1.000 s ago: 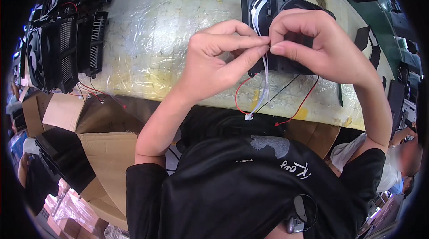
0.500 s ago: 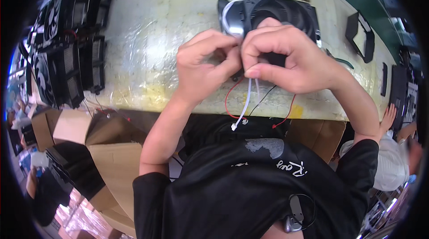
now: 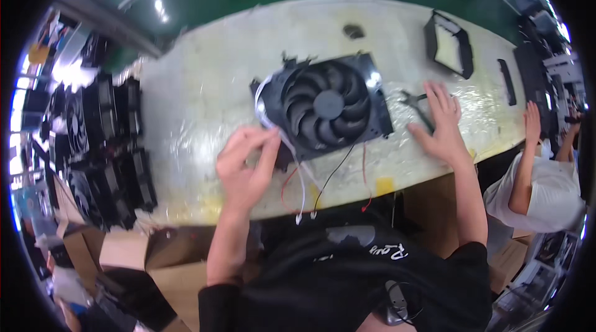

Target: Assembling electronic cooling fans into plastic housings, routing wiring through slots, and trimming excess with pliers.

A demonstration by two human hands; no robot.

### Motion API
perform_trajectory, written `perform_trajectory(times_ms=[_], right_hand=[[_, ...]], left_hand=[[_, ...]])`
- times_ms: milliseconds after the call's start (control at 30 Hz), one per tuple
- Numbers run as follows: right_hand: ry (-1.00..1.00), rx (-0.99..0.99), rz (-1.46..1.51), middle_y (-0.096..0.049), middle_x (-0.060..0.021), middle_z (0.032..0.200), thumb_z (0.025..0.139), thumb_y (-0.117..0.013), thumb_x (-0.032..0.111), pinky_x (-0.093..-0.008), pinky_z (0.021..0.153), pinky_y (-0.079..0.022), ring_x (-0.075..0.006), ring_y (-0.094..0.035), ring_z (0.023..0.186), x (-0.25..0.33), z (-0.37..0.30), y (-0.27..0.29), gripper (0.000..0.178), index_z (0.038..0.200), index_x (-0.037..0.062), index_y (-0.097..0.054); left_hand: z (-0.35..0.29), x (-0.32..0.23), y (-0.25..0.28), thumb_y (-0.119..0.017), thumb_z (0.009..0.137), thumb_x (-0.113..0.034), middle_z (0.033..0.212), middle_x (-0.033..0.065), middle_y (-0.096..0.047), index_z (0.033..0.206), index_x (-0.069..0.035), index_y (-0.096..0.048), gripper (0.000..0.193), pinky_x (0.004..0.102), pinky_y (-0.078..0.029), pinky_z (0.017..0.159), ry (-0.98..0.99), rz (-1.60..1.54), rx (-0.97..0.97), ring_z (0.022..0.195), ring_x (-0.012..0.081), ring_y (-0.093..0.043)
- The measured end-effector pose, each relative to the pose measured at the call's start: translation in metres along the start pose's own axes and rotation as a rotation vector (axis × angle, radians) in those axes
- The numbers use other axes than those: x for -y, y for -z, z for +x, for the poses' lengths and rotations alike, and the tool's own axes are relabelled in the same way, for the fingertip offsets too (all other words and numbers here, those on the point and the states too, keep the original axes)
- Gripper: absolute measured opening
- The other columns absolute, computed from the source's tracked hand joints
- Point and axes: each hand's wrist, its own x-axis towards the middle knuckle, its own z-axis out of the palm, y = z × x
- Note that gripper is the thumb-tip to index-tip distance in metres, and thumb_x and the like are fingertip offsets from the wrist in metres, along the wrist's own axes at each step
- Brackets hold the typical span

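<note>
Where the fan unit (image 3: 329,105) lies: flat on the desk (image 3: 198,77), about midway between its far and near edges, with the fan face turned up.
Left hand (image 3: 239,174): thumb and forefinger are pinched together on the white wires (image 3: 259,105), just beside the unit's left edge.
Right hand (image 3: 442,126): nothing is seen to be gripped; the fingers are spread, palm down, over the plier-like tool (image 3: 411,101), to the right of the unit.
Loose leads: the black wire (image 3: 333,175) and red wire (image 3: 364,177) run down from the unit, and the white connector (image 3: 299,218) is set at the desk's near edge.
Snag risk: because the leads reach that edge, they could be caught by clothing or a forearm and the unit dragged.
Slip risk: if the pinch were loosened, the white wires could be sprung out of place along the frame.
Nick risk: should the tool be brought close to the wires, insulation could be cut by a misplaced bite.
Hard to make out: what is held at the left fingertips is blurred; the tool is partly covered, and whether it is touched cannot be told.
Cut off: the fan stack (image 3: 102,115) at the desk's left end is dim and distorted.
</note>
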Motion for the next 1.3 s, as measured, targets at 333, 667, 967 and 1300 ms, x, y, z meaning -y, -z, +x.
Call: perform_trajectory(times_ms=[333,667,967,1300], right_hand=[[-0.136,-0.319,0.583,-0.056,-0.0038,0.1,0.099,-0.048,0.007,-0.0272,0.082,-0.045,-0.0108,-0.052,0.086,-0.002,-0.011,0.009,0.027,0.122,-0.0057,-0.054],[0.604,0.092,-0.036,-0.056,-0.0111,0.113,0.065,-0.058,-0.009,-0.0379,0.085,-0.045,-0.0284,-0.056,0.1,0.165,0.082,0.075,0.064,0.125,0.0105,-0.062],[0.668,0.199,-0.342,-0.053,-0.0064,0.082,0.069,-0.062,0.001,-0.0361,0.07,-0.045,-0.024,-0.056,0.077,0.191,0.079,0.085,0.051,0.119,0.0086,-0.066],[0.39,-0.02,0.276,-0.069,-0.0053,0.103,0.081,-0.067,-0.002,-0.028,0.068,-0.048,-0.0151,-0.063,0.083,0.115,0.051,0.061,0.044,0.123,0.0093,-0.065]], left_hand=[[-0.002,0.007,-0.003,-0.069,0.084,0.006,0.088,0.0108,-0.063,0.094,0.005,-0.069,0.01,0.021,-0.048,0.061,-0.039,-0.139,-0.184,0.071,0.0109,-0.059],[-0.005,0.005,-0.003,-0.07,0.085,0.002,0.083,0.0083,-0.065,0.089,0.004,-0.07,0.004,0.0201,-0.047,0.06,0.061,-0.235,-0.21,0.067,0.0087,-0.057],[-0.004,0.004,-0.003,-0.069,0.086,0.001,0.081,0.0068,-0.065,0.088,0.004,-0.071,0.003,0.0208,-0.045,0.056,0.039,-0.222,-0.203,0.064,0.0088,-0.057],[-0.027,-0.023,0.056,-0.059,0.095,-0.006,0.082,0.0101,-0.063,0.097,0.007,-0.065,0.014,0.022,-0.044,0.053,0.211,-0.203,-0.455,0.056,0.0121,-0.059]])
